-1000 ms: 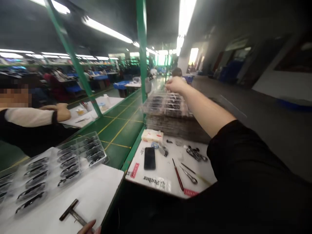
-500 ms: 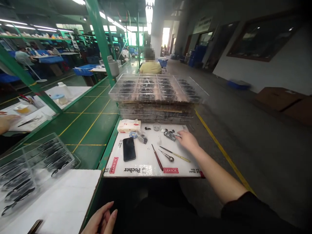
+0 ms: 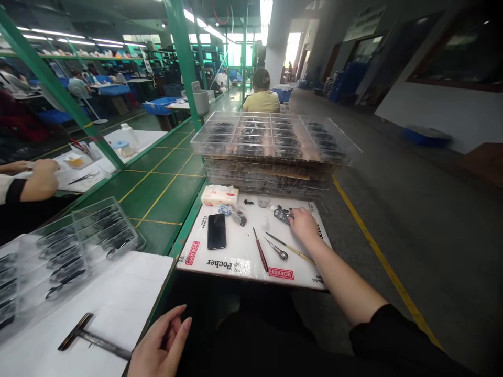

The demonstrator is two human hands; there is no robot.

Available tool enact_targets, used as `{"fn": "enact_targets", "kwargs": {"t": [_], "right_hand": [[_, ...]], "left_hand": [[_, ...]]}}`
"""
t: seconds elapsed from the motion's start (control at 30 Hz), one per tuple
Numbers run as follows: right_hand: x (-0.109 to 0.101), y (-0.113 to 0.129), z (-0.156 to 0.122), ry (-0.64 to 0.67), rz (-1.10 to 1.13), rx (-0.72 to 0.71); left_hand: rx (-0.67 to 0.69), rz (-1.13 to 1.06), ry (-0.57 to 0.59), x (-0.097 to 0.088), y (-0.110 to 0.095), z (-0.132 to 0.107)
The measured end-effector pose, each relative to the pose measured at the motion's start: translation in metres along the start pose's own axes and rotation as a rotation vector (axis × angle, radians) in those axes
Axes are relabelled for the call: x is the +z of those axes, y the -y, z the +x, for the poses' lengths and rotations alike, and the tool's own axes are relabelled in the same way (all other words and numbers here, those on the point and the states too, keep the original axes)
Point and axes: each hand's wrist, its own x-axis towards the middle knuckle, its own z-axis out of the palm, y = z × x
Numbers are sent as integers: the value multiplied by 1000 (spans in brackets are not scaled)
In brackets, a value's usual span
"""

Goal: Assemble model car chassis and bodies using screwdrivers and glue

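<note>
Black sleeve (image 3: 377, 335), bare right forearm (image 3: 346, 277), bare left hand (image 3: 159, 343), bare right hand (image 3: 304, 228)

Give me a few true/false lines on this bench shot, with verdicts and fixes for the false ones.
1. The right hand is at a small dark metal part on the white plastic board. True.
2. The left hand grips the dark metal T-shaped tool. False: its fingers are open, and the tool lies on the white sheet.
3. A black smartphone lies on the board, left of the right hand. True.
4. The slim red-handled tool is in the right hand. False: it lies on the board.
5. The stacked clear plastic trays hold dark eyewear. True.
</note>
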Motion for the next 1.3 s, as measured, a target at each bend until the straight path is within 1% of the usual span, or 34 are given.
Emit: {"fn": "enact_targets", "kwargs": {"t": [0.1, 0.17, 0.23, 0.3, 0.4, 0.47, 0.5, 0.53, 0.57, 0.6, 0.63, 0.67, 0.73, 0.8, 0.93, 1.07, 1.3], "right_hand": [[-7, 5, -3, -28, 58, -3], [-19, 8, -8, -70, 120, 1], [-38, 14, -16, -134, 205, -1], [-61, 23, -29, -205, 313, -29], [-95, 50, -66, -275, 494, -131], [-112, 79, -101, -261, 639, -246], [-120, 95, -119, -222, 801, -372], [-127, 111, -138, -175, 917, -515], [-133, 127, -155, -140, 986, -649], [-139, 141, -171, -123, 1048, -756], [-144, 153, -184, -78, 1095, -845], [-148, 164, -194, -30, 1134, -915], [-152, 178, -207, 70, 1186, -993], [-152, 186, -214, 145, 1205, -1017], [-146, 189, -219, 233, 1203, -1027], [-144, 190, -222, 252, 1231, -1045], [-147, 195, -224, 298, 1213, -1071]], "left_hand": [[-3, 7, -13, -3, 0, -3], [-14, 11, -16, -7, -1, -5], [-41, 0, -28, -12, -3, -7], [-78, -38, -43, -19, -7, -9], [-103, -166, -50, -31, -23, -13], [-61, -297, -42, -37, -44, -18], [-24, -375, -8, -40, -57, -22], [27, -469, 14, -42, -71, -25], [79, -567, 35, -42, -84, -29], [138, -675, 59, -42, -97, -31], [201, -781, 73, -41, -108, -33], [235, -853, 82, -40, -116, -34], [285, -918, 91, -38, -125, -34], [321, -923, 76, -36, -124, -36], [390, -862, 85, -35, -110, -41], [415, -839, 107, -37, -99, -45], [449, -782, 101, -44, -91, -50]]}}
